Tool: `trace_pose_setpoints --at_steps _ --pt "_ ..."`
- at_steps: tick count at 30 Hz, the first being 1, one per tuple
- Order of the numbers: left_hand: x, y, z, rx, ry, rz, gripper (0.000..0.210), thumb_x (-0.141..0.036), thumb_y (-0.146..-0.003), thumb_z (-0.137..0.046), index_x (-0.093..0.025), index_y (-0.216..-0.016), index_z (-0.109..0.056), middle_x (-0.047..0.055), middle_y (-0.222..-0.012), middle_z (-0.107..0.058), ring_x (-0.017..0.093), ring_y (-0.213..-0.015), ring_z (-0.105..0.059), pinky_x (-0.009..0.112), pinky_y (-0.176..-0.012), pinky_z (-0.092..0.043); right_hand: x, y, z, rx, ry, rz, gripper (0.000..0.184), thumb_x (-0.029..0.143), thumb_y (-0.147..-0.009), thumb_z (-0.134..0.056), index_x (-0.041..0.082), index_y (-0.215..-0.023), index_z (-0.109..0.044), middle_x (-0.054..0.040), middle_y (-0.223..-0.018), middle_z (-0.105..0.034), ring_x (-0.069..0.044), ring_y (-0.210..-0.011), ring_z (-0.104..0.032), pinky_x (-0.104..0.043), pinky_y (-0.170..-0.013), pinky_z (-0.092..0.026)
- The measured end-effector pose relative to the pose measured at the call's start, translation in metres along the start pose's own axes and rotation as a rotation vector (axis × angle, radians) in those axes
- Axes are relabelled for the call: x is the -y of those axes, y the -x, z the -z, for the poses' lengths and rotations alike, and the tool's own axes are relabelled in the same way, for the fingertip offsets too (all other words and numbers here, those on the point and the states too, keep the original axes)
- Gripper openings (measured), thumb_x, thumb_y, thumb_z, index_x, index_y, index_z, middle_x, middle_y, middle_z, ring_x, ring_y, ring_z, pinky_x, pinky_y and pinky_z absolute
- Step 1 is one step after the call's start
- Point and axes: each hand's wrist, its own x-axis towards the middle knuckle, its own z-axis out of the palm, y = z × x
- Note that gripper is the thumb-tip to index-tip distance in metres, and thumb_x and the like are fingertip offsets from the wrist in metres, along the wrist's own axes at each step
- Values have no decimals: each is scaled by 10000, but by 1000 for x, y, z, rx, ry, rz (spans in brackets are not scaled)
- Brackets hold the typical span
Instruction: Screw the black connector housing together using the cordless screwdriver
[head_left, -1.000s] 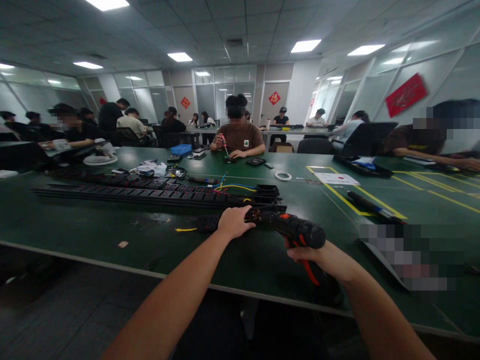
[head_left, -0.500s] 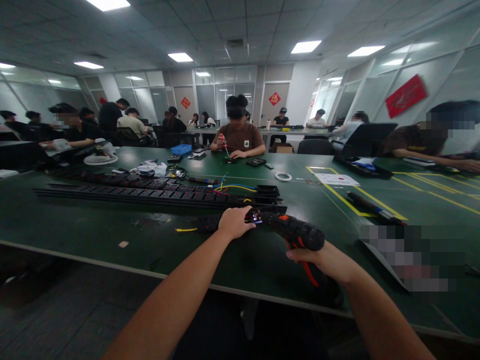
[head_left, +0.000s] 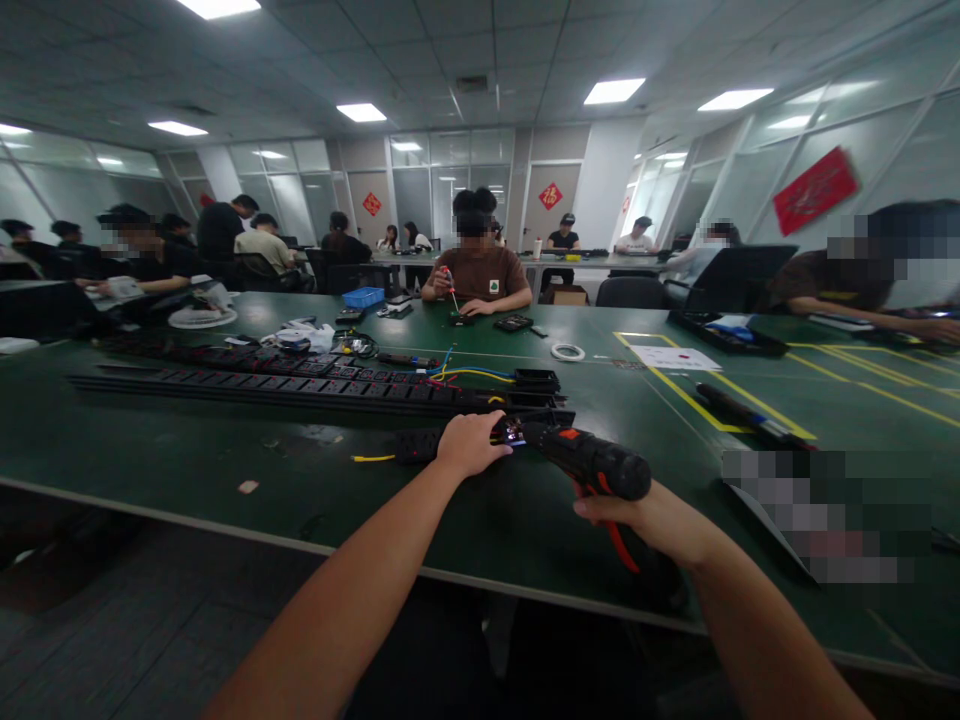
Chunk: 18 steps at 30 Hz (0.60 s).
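Observation:
My left hand (head_left: 471, 445) is closed around a short black power strip (head_left: 415, 447), which lies on the green table with a yellow wire (head_left: 373, 459) sticking out of its left end. The strip's right end is lit brightly beside my thumb. In my right hand (head_left: 637, 515) is a black and orange cordless drill (head_left: 592, 458), its nose pointing left and meeting the lit end of the strip. Whether the bit touches a screw is too small to tell. Just beyond my left hand runs a row of long black power strips (head_left: 300, 388).
Blue and yellow wires (head_left: 472, 374) lie by the long strips. A roll of white tape (head_left: 568, 352), a paper sheet (head_left: 675, 358) and another power screwdriver (head_left: 750, 414) are farther right. Across the table a person (head_left: 476, 270) holds a red screwdriver (head_left: 449, 285). A blue bin (head_left: 364, 297) stands nearby.
Both hands, the drill and the short power strip keep practically the same positions. The view has shifted only very slightly.

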Motion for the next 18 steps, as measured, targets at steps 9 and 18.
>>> trace_pose_setpoints --at_steps 9,18 --pt "1 -1 -2 -19 15 -14 682 -599 -855 -683 -258 -1428 -537 80 -1280 -702 292 -1164 -650 392 -986 -465 4 3 0 -31 -38 -22 275 347 -680 -759 182 -885 -681 -24 -833 -664 -210 -777 -597 -348 -747 -474" --pt "2 -1 -4 -25 1 -22 681 -603 -852 -683 -257 -1421 -541 75 -1296 -696 287 -1161 -653 395 -978 -472 4 3 -1 -42 -91 -34 332 355 -644 -783 179 -918 -716 -36 -861 -693 -209 -768 -611 -348 -750 -481"
